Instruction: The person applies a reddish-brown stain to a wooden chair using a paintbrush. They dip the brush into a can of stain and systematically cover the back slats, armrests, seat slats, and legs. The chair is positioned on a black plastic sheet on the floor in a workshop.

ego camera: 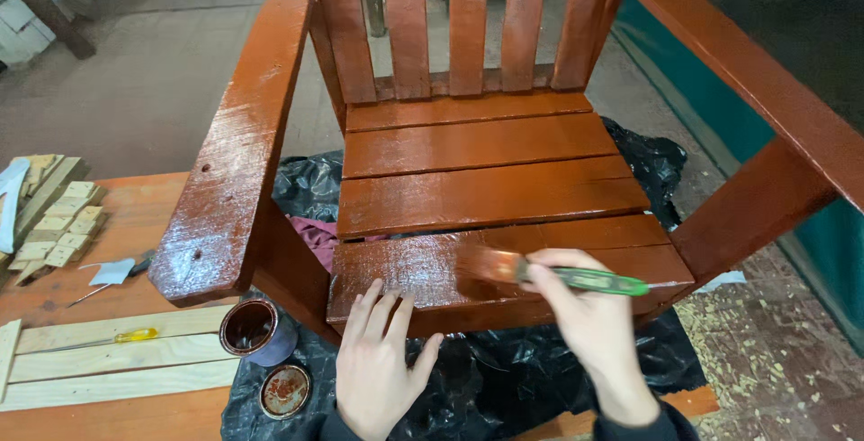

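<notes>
Paintbrush [540, 272], green-handled with blurred bristles, lies across the front slat of the red-brown wooden chair [477, 180] at lower centre of the frame. The right hand [589, 315] is closed around its handle. The left hand [382, 364] rests open, fingers spread, on the front edge of the seat. Black plastic sheet [504, 378] lies beneath the chair. At lower left, an open paint can [249, 326] and its lid [285, 391] sit beside a tabletop [135, 225] with a yellow screwdriver [126, 337].

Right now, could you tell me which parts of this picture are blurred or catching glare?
In the head view, the paintbrush bristles are smeared by motion in the right hand; the left hand is sharp; the wet chair seat and armrest show pale glare streaks.
</notes>
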